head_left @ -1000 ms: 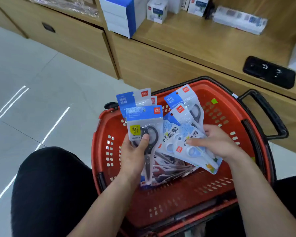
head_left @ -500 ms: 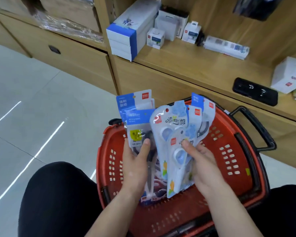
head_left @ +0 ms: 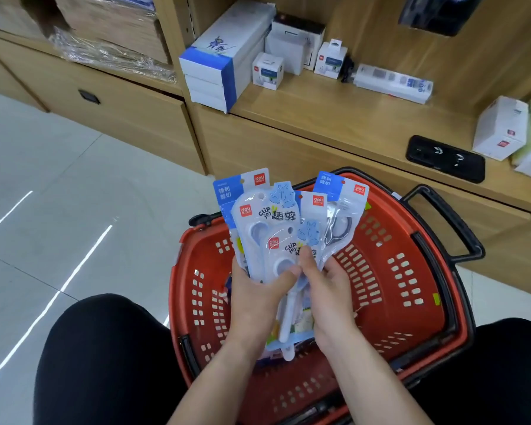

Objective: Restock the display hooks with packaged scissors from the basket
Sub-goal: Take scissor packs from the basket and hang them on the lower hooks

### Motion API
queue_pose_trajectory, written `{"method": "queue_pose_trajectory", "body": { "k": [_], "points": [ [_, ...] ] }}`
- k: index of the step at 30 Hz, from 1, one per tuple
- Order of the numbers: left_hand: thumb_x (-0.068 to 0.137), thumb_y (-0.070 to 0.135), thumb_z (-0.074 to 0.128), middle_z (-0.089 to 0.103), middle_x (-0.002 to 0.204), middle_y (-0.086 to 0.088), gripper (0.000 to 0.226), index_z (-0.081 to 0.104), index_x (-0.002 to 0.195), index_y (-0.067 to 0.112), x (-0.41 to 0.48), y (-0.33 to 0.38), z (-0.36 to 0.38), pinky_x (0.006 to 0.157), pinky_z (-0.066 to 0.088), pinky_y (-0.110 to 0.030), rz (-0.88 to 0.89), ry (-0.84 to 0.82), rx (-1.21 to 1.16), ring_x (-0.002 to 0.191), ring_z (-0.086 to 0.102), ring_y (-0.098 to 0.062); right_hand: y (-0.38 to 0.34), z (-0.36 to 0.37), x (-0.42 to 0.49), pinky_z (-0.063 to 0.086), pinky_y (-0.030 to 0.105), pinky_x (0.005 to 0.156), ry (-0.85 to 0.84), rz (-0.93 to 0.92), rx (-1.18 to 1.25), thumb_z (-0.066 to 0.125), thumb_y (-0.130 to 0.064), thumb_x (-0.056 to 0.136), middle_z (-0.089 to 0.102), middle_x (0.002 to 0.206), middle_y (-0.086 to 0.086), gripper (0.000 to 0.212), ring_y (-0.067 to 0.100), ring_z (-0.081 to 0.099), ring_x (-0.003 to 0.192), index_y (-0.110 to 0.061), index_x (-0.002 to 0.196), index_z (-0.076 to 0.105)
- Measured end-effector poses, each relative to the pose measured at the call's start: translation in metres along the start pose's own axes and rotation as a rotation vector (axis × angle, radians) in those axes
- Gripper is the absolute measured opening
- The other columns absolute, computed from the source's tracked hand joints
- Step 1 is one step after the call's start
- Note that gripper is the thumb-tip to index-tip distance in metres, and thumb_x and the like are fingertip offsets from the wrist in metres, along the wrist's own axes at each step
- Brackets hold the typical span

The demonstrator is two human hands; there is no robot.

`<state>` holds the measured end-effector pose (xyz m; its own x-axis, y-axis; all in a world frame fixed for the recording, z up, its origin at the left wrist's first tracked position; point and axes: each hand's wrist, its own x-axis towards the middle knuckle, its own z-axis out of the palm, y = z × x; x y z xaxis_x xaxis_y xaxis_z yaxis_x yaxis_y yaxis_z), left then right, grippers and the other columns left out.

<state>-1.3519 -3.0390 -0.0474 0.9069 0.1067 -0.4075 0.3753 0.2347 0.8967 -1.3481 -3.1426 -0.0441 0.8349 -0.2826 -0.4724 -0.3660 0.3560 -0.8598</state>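
Over the slotted red plastic basket (head_left: 411,280) we see left hand (head_left: 256,297) and right hand (head_left: 330,291) side by side, both gripping glossy scissor packs (head_left: 269,214) fanned toward twelve o'clock.

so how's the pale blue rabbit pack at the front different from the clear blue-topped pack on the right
The pale blue rabbit-print pack has a rounded top; the clear blue-topped pack has a square header. The rabbit pack shows pale handles, the clear one dark handles. Both carry a red logo.

Black trousers (head_left: 111,363) on both legs; forearms (head_left: 218,384) bare.
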Motion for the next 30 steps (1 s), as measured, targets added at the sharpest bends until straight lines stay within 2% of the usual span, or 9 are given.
{"method": "queue_pose_trajectory", "body": {
  "k": [2,6,11,14,17,20,22,27,30],
  "points": [
    [0.083,0.001,0.082,0.078,0.111,0.001,0.054,0.06,0.129,0.019,0.004,0.004,-0.003,0.087,0.062,-0.033,0.015,0.025,0.028,0.104,0.075,-0.017,0.002,-0.001,0.002,0.057,0.046,0.098,0.033,0.014,-0.002,0.058,-0.042,0.101,0.079,0.106,0.007,0.034,0.027,0.074,0.106,-0.014,0.113,0.073],
    [0.084,0.002,0.08,0.079,0.11,-0.003,0.046,0.066,0.125,0.016,0.008,0.014,-0.006,0.084,0.062,-0.039,-0.001,0.008,-0.039,0.102,0.077,-0.023,0.0,-0.008,0.007,0.051,0.062,0.102,0.023,-0.009,-0.062,0.056,-0.028,0.106,0.078,0.108,0.01,0.023,0.033,0.072,0.109,-0.015,0.108,0.075],
    [0.083,0.002,0.08,0.08,0.109,-0.003,0.045,0.066,0.123,0.018,0.01,0.021,-0.005,0.076,0.064,-0.035,-0.038,0.007,-0.084,0.099,0.077,-0.024,-0.013,-0.011,0.011,0.056,0.053,0.098,-0.033,-0.1,-0.083,0.056,-0.011,0.105,0.078,0.113,0.005,0.024,0.026,0.074,0.109,-0.019,0.127,0.064],
    [0.08,0.008,0.086,0.079,0.111,-0.002,0.05,0.067,0.124,0.019,0.017,0.025,-0.005,0.089,0.061,-0.048,-0.047,0.014,-0.036,0.101,0.077,-0.025,-0.02,-0.015,0.019,0.059,0.054,0.091,-0.029,-0.111,-0.115,0.057,-0.01,0.104,0.078,0.107,0.002,0.025,0.028,0.075,0.102,-0.026,0.122,0.064],
    [0.079,0.011,0.086,0.079,0.11,0.001,0.052,0.066,0.126,0.02,0.031,0.032,-0.005,0.091,0.059,-0.047,-0.019,0.016,0.005,0.101,0.077,-0.022,-0.031,-0.026,0.035,0.061,0.048,0.079,-0.017,-0.125,-0.15,0.056,-0.008,0.103,0.076,0.098,-0.002,0.024,0.026,0.074,0.095,-0.027,0.115,0.066],
    [0.079,0.01,0.084,0.08,0.107,0.001,0.05,0.066,0.124,0.019,0.049,0.042,-0.003,0.086,0.06,-0.042,0.013,0.008,0.04,0.098,0.077,-0.021,-0.046,-0.034,0.057,0.06,0.033,0.063,-0.065,-0.159,-0.188,0.055,0.0,0.1,0.074,0.081,-0.007,0.028,0.014,0.071,0.074,-0.022,0.111,0.068],
    [0.079,0.009,0.083,0.08,0.105,0.001,0.046,0.066,0.121,0.02,0.064,0.048,0.0,0.084,0.06,-0.042,0.023,0.008,0.059,0.096,0.078,-0.021,-0.056,-0.035,0.075,0.06,0.037,0.055,-0.087,-0.174,-0.168,0.053,0.003,0.1,0.071,0.074,-0.005,0.032,0.015,0.067,0.06,-0.023,0.114,0.065],
    [0.079,0.007,0.086,0.08,0.103,-0.001,0.046,0.068,0.12,0.019,0.096,0.078,0.013,0.071,0.064,-0.033,0.036,0.004,0.092,0.092,0.078,-0.022,-0.087,-0.016,0.107,0.059,0.038,0.058,-0.101,-0.224,-0.132,0.059,-0.021,0.102,0.073,0.083,0.005,0.018,0.02,0.068,0.066,-0.025,0.118,0.068],
    [0.076,0.013,0.089,0.08,0.102,-0.002,0.048,0.069,0.119,0.019,0.09,0.121,0.027,0.075,0.063,-0.04,0.028,0.044,0.125,0.092,0.078,-0.025,-0.127,0.002,0.098,0.056,0.042,0.066,-0.129,-0.209,-0.161,0.062,-0.018,0.102,0.073,0.084,0.01,0.011,0.025,0.068,0.069,-0.021,0.108,0.07]
  ]
}}
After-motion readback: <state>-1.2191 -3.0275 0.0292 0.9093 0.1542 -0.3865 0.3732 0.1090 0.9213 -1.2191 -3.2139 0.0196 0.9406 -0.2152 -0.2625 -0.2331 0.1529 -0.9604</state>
